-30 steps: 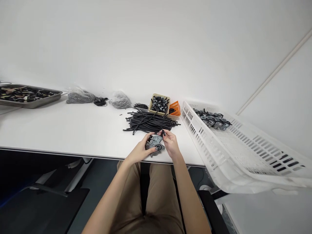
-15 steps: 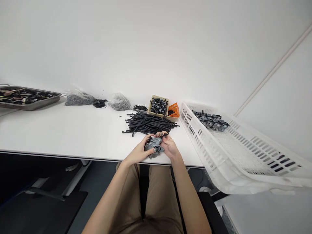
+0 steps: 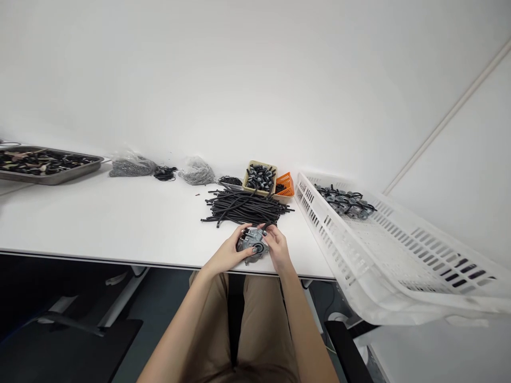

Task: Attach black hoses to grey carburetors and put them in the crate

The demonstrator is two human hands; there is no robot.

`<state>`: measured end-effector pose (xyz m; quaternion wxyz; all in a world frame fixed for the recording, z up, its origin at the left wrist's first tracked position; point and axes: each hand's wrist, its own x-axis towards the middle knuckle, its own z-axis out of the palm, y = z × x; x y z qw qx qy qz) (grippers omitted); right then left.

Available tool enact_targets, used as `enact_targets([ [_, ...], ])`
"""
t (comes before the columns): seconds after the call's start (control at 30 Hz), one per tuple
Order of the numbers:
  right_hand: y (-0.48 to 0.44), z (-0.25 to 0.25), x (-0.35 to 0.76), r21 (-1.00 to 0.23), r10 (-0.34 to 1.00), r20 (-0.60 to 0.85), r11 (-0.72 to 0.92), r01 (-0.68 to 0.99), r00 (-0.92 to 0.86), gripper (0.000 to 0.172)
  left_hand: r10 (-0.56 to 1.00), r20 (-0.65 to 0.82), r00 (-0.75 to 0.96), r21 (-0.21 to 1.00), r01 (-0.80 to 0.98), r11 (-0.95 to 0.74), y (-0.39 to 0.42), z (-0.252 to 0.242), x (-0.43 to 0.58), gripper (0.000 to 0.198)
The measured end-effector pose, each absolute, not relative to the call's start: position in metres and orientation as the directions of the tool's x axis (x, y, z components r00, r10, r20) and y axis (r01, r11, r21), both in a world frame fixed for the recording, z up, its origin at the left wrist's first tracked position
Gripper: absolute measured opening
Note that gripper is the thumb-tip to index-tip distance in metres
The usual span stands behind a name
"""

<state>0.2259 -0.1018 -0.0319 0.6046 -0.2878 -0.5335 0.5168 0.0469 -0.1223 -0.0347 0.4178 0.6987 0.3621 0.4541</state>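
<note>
A grey metal carburetor (image 3: 251, 246) is held just above the table's front edge. My left hand (image 3: 228, 254) is closed around its left side, with the thumb across the front by the round opening. At its upper right, my right hand (image 3: 278, 249) pinches a short black rubber hose (image 3: 266, 225) between thumb and fingers. Whether the hose sits on a fitting cannot be made out behind the fingers. Just beyond my hands lies a pile of long black hoses (image 3: 243, 205).
Behind the pile stand a yellow basket (image 3: 244, 184) of small parts and an orange basket (image 3: 290, 183). A white crate (image 3: 383, 266) with several carburetors (image 3: 347, 202) is at right. Plastic bags (image 3: 197, 171) and a metal tray (image 3: 75, 171) stand along the wall.
My right hand has turned, its palm now less exposed, and its fingers have closed on the hose at the carburetor's upper right. My left hand keeps its hold. The view has shifted slightly.
</note>
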Motion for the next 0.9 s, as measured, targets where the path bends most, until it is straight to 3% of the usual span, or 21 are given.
enact_targets([
  [0.3,-0.108,-0.020,0.227,-0.900,0.896,0.429,0.434,0.025,-0.115,0.023,0.906,0.307,0.290,0.941,0.052,-0.335,-0.127,-0.028,0.049,0.082],
  [0.4,-0.111,-0.013,0.224,-0.901,0.892,0.434,0.433,-0.034,-0.129,0.026,0.901,0.299,0.314,0.954,-0.091,-0.285,-0.127,-0.026,0.048,0.091],
  [0.53,-0.115,0.007,0.211,-0.906,0.858,0.420,0.413,-0.091,-0.294,0.027,0.885,0.353,0.305,0.899,-0.372,-0.230,-0.129,-0.027,0.041,0.090],
  [0.73,-0.096,0.035,0.178,-0.896,0.812,0.417,0.442,-0.036,-0.407,0.032,0.961,0.083,0.264,0.761,-0.639,0.110,-0.131,-0.035,0.035,0.078],
  [0.83,-0.063,0.031,0.170,-0.887,0.844,0.449,0.462,-0.030,-0.293,0.036,0.972,0.015,0.234,0.693,-0.703,0.158,-0.131,-0.029,0.034,0.066],
  [0.9,-0.038,0.023,0.171,-0.838,0.852,0.501,0.521,0.161,-0.150,0.030,0.973,-0.008,0.229,0.637,-0.749,0.181,-0.131,-0.022,0.033,0.057],
])
